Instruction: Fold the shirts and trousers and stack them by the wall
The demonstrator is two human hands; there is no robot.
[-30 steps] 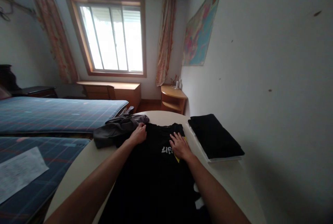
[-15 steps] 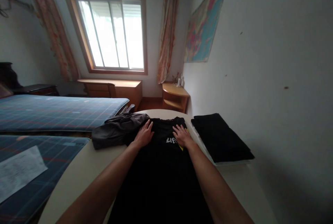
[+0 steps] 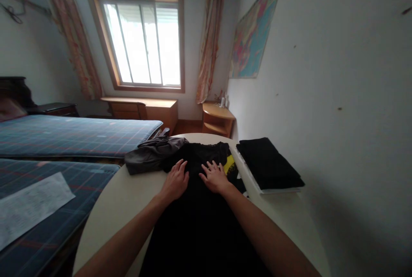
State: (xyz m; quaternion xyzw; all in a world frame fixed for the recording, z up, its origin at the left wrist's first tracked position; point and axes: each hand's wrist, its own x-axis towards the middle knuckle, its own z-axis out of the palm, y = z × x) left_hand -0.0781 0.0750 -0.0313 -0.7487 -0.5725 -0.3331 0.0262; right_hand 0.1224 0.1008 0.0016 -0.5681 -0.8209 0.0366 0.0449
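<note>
A black T-shirt [image 3: 199, 225] lies spread on the pale round table [image 3: 112, 221], its collar end away from me. My left hand [image 3: 176, 179] rests on the upper left of the shirt with fingers stretched out. On the upper right, my right hand [image 3: 215, 177] lies with fingers spread, holding nothing. A yellow printed patch [image 3: 230, 164] shows beyond the right hand's fingers. Next to the shirt's far left corner is a crumpled dark grey garment [image 3: 148, 157]. To the right, folded black clothing [image 3: 268, 163] sits on something flat and white.
The white wall [image 3: 337, 148] runs along the table's right side. On the left are beds with blue plaid mattresses [image 3: 96, 135], one bearing a sheet of paper [image 3: 35, 204]. A wooden desk [image 3: 154, 107] and a corner shelf [image 3: 219, 114] stand at the back near the window.
Both hands have slid toward me over the shirt and come closer together. The shirt's white lettering no longer shows, and more of the yellow patch is visible. The camera view has shifted slightly.
</note>
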